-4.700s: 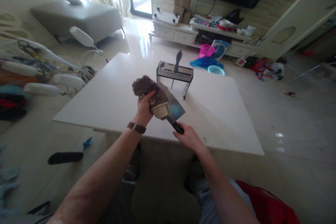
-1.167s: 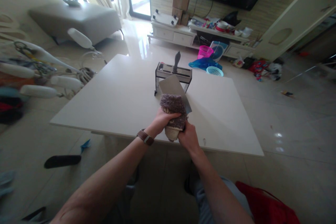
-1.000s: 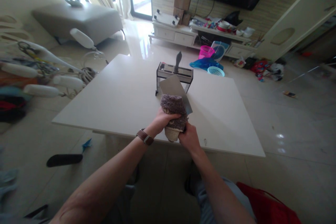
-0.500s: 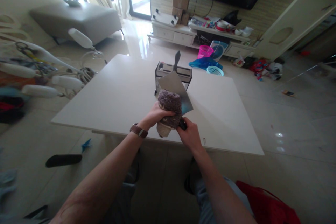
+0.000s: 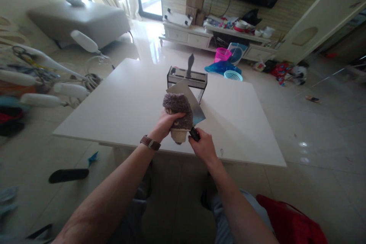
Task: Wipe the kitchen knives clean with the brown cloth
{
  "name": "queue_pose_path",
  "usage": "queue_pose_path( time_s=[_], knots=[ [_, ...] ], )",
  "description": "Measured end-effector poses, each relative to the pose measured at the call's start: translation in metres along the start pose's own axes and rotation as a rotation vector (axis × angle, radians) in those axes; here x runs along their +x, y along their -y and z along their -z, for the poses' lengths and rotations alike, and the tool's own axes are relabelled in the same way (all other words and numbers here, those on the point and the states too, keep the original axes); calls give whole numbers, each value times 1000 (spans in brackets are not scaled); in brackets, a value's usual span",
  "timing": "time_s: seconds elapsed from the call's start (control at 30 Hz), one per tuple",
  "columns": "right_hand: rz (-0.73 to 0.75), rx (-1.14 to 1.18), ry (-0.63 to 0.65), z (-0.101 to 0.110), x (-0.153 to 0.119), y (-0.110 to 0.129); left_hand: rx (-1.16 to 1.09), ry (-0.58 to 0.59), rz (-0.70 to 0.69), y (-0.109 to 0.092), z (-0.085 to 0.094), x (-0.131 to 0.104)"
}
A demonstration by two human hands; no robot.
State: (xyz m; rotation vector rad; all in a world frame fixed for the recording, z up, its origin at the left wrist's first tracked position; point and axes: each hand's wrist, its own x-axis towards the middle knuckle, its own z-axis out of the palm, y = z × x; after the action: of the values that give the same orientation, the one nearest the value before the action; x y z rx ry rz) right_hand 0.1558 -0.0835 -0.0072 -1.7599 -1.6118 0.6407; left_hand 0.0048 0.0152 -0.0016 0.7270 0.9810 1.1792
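Note:
Fingers of my left hand (image 5: pixel 168 122) wrap round a fuzzy brown and cream cloth (image 5: pixel 177 103), which lies against the blade of a cleaver (image 5: pixel 194 103). My right hand (image 5: pixel 203 143) grips the cleaver's black handle, and the broad metal blade slants up and to the left, partly covered by the cloth. Both are held above the near part of the white table (image 5: pixel 126 103). Just behind the blade stands a knife block (image 5: pixel 178 72) with dark trim. One dark-handled knife (image 5: pixel 190 63) sticks up out of its top.
Beyond the table are a pink basket (image 5: pixel 222 55), a blue plastic bag (image 5: pixel 221 68) and a light-blue basket (image 5: pixel 233 76) on the floor. White-padded frame arms (image 5: pixel 84 41) stand to the left. A red bag (image 5: pixel 288 221) lies at the lower right.
The cloth and my left hand have shifted slightly left along the blade, baring more of the cleaver near its handle. The view has moved a little too.

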Motion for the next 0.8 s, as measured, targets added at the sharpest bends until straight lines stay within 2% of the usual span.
queue_pose_path(
  time_s=[0.23, 0.57, 0.8],
  knots=[
    [-30, 107, -3, -4, 2, -3, 69, 112, 27, 18, -17, -15],
    [-33, 111, -9, -6, 3, -6, 123, 89, 11, 17, -17, -14],
    [-46, 129, 34, -5, -2, -7, 182, 101, 18, 20, -9, -16]
  ],
)
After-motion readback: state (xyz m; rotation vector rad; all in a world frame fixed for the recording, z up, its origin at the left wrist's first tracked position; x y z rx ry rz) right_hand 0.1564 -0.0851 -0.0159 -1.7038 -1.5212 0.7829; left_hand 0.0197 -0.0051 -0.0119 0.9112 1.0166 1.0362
